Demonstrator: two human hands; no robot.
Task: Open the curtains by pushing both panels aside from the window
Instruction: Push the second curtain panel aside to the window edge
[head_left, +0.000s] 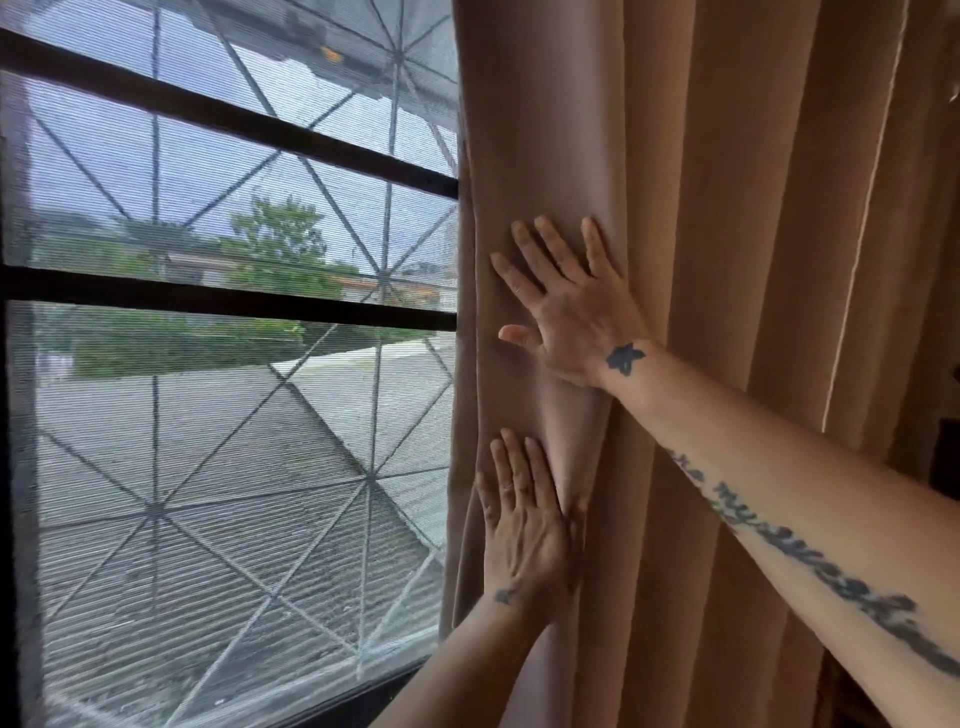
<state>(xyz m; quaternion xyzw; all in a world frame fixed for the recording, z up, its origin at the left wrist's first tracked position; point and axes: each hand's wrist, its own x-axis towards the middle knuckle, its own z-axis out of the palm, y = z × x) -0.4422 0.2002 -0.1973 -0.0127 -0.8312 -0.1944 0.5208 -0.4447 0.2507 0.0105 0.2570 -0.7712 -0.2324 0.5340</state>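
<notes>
On the left the window (223, 364) stands uncovered, its dark horizontal bars (228, 301) crossing a fine mesh screen with a metal grille (156, 512) of diagonal rods meeting in star-shaped joints behind it. Through it show a corrugated roof (249, 545), green trees (280, 249) and grey sky. Nothing hangs in front of that glass; the only thing near the pane is the tan curtain panel (701, 260), whose leading edge falls just to the left of the fingertips of both hands and covers the right end of the bars. The left hand (524, 535) lies flat on the cloth low down, fingers (511, 467) straight and held close together, pointing upward, palm pressed on the fabric, gripping nothing. A soft vertical fold of cloth rises from beside those fingers toward the hand above. The right hand (571, 306) sits higher, palm flat on the same panel, fingers (550, 244) spread wide and the thumb pointing back toward the window, also holding nothing. Its tattooed forearm (779, 499) crosses in front of the curtain from the lower right. Beyond the right fingers the panel is bunched into deep pleats running out to the right edge, where a dark strip of something shows, too cut off to tell.
</notes>
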